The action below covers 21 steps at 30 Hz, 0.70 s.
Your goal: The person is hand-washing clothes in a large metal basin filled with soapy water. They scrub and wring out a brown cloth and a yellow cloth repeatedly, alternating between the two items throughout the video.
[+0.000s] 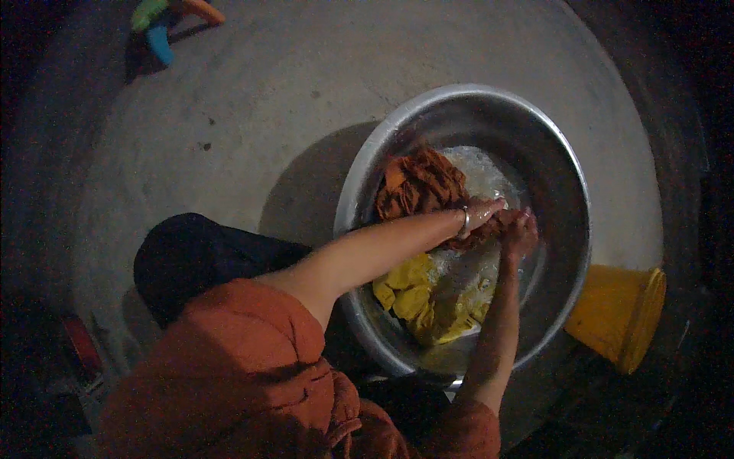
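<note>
A wet reddish-brown cloth (422, 182) lies bunched on the left inside of a large round metal basin (472, 93). One end of it stretches to the middle, where both hands meet over the water. My left hand (483, 213), with a metal bangle at the wrist, is closed on that end. Close beside it, my right hand (520, 232) is curled into a fist around the same brown cloth; its fingertips are partly hidden. A crumpled yellow cloth (417, 298) sits in the near left of the basin. Pale suds (478, 172) float on the water.
An orange-yellow bucket (618, 317) lies tipped against the basin's right side. My dark-clad knee (191, 256) is at its left. On the grey concrete floor (252, 99), a blue and green object (158, 34) shows at the far left, and something red (80, 343) at the near left.
</note>
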Motion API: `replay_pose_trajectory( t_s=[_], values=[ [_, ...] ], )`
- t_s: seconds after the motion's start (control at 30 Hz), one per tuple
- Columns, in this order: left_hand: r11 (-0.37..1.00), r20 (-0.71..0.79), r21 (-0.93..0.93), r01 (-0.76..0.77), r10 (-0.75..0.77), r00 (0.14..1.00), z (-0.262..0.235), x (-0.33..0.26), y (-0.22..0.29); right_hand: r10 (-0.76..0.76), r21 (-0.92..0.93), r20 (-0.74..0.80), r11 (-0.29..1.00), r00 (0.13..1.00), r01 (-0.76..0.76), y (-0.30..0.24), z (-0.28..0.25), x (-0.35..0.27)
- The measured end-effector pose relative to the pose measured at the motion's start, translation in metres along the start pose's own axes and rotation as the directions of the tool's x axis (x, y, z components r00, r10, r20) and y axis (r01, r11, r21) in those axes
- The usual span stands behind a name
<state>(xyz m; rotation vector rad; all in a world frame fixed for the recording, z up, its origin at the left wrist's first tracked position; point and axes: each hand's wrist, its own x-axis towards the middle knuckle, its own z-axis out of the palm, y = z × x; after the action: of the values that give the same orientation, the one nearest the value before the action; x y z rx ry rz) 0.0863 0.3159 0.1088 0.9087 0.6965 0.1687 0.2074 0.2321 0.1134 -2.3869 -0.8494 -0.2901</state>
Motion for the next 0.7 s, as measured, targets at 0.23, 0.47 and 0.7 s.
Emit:
replay_pose_trajectory(
  t_s=[0.23,0.47,0.7],
  values=[
    [0.943,0.085,-0.081,-0.323,0.330,0.940,-0.022,0.031,-0.024,0.046,0.018,0.225,0.999,0.973,-0.051,0.036,0.020,-0.027],
    [0.978,0.054,-0.180,-0.110,0.122,0.991,-0.012,-0.013,-0.003,-0.357,0.487,0.021,0.819,0.934,0.302,-0.128,-0.040,-0.082],
    [0.989,-0.030,-0.040,-0.142,0.141,0.990,0.012,0.015,-0.027,-0.036,0.346,0.156,0.938,0.987,-0.020,-0.029,-0.003,-0.015]
  ],
)
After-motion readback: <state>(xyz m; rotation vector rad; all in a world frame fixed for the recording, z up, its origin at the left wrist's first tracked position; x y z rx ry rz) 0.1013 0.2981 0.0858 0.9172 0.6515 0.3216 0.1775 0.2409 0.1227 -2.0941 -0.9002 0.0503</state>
